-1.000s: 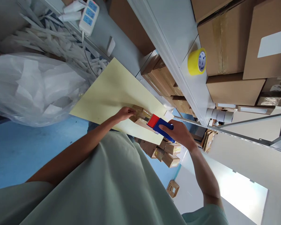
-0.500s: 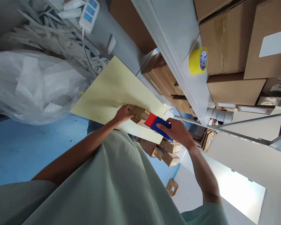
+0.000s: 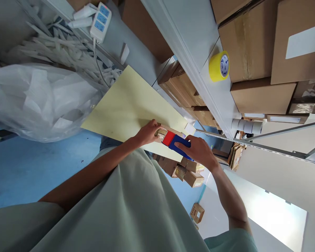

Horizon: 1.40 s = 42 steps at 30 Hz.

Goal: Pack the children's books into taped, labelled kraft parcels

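Note:
My left hand (image 3: 147, 133) grips a small cardboard box (image 3: 161, 132) by its left end, its fingers closed round it. Shiny tape covers part of the box, which is tilted so that a narrow brown edge shows along its top. In my right hand (image 3: 201, 151) is a blue tape dispenser (image 3: 179, 146) with a red front end. That red end lies against or just in front of the box; exact contact I cannot tell. Beneath both hands spreads a pale yellow board (image 3: 126, 98). The far side of the box is hidden behind the dispenser.
A yellow tape roll (image 3: 218, 66) stands on the grey shelf (image 3: 189, 31) beside stacked cartons (image 3: 248, 45). At left are a clear plastic bag (image 3: 42, 101) of white pieces and a power strip (image 3: 100, 22). More boxes (image 3: 194, 177) sit on the blue floor.
My left hand has moved right, closer to the dispenser. The box has turned from showing its broad taped face to a narrower edge. My right hand stays nearly in place.

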Each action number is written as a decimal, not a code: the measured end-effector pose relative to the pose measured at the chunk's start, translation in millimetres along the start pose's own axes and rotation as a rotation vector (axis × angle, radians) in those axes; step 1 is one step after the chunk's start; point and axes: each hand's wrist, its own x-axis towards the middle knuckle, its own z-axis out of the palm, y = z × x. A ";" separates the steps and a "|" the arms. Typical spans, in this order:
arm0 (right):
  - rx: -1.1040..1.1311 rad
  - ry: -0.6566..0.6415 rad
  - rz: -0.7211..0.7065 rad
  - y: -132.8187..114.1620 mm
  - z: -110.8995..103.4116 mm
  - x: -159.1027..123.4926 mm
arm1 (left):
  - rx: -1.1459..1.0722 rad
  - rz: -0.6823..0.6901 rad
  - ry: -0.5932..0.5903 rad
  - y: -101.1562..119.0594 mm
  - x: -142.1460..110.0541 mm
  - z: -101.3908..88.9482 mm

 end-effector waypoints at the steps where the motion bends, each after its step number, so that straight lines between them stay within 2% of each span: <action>1: -0.009 0.003 -0.001 1.6 1.8 -0.6 | 0.027 -0.014 0.003 -0.9 -0.2 0.4; 5: -0.007 -0.003 0.014 17.8 10.7 0.4 | 0.110 -0.049 0.015 -2.1 -3.4 0.9; 12: 0.034 -0.060 0.043 70.1 40.7 17.6 | 0.193 -0.048 0.008 -5.0 -6.4 0.5; 20: 0.065 -0.175 -0.007 110.9 99.5 71.6 | 0.296 -0.092 -0.004 -3.8 -3.6 8.2; 24: 0.104 -0.157 -0.064 125.2 125.1 98.5 | 0.375 -0.130 -0.005 7.0 -3.7 15.9; 28: 0.182 -0.129 -0.163 139.3 142.3 112.4 | 0.481 -0.186 0.057 23.7 -8.9 25.9; 31: 0.243 -0.097 -0.238 146.6 148.1 114.4 | 0.590 -0.169 0.132 39.0 -13.1 43.2; 35: 0.282 -0.086 -0.273 150.6 149.3 111.0 | 0.687 -0.118 0.213 49.2 -11.0 87.2; 39: 0.298 -0.080 -0.288 151.9 151.2 108.5 | 0.723 -0.265 0.304 40.3 -0.9 127.6; 42: 0.318 -0.064 -0.301 153.6 153.3 110.8 | 0.757 -0.335 0.347 31.6 4.7 139.0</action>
